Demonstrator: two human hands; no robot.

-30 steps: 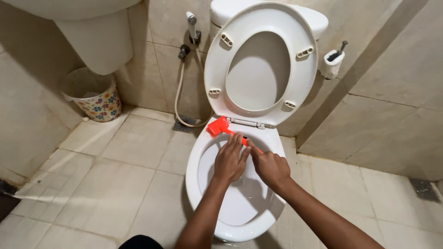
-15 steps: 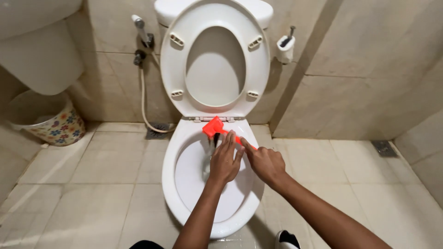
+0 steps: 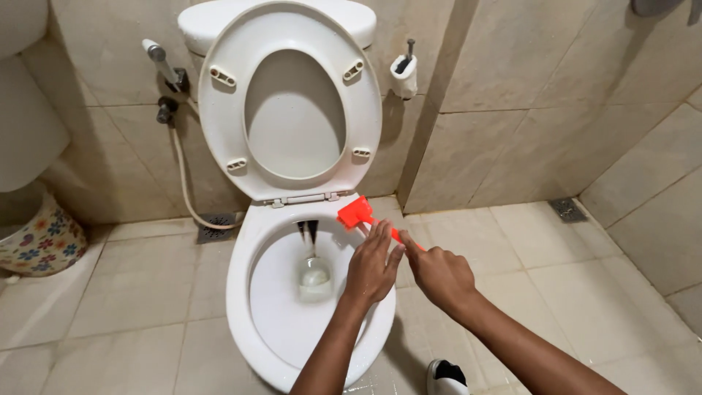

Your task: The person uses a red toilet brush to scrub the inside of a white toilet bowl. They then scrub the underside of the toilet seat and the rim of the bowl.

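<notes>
A white toilet stands before me with its seat and lid [image 3: 292, 102] raised and its bowl rim [image 3: 241, 292] bare. An orange-red brush [image 3: 356, 213] rests its head on the rim's far right edge. My right hand [image 3: 439, 274] is closed round its handle. My left hand [image 3: 373, 263] lies over the handle just ahead, fingers stretched along it above the bowl. A dark streak marks the bowl's back wall, and water sits at the bottom.
A spray hose [image 3: 179, 157] hangs on the tiled wall at left, over a floor drain [image 3: 216, 227]. A flowered bin [image 3: 40, 241] stands at far left. A white holder [image 3: 402, 73] is fixed right of the tank. A shoe tip [image 3: 447, 377] shows below.
The view has shifted, so the toilet now sits further left and closer. Both hands and the brush have moved from the bowl's back middle to its right rim.
</notes>
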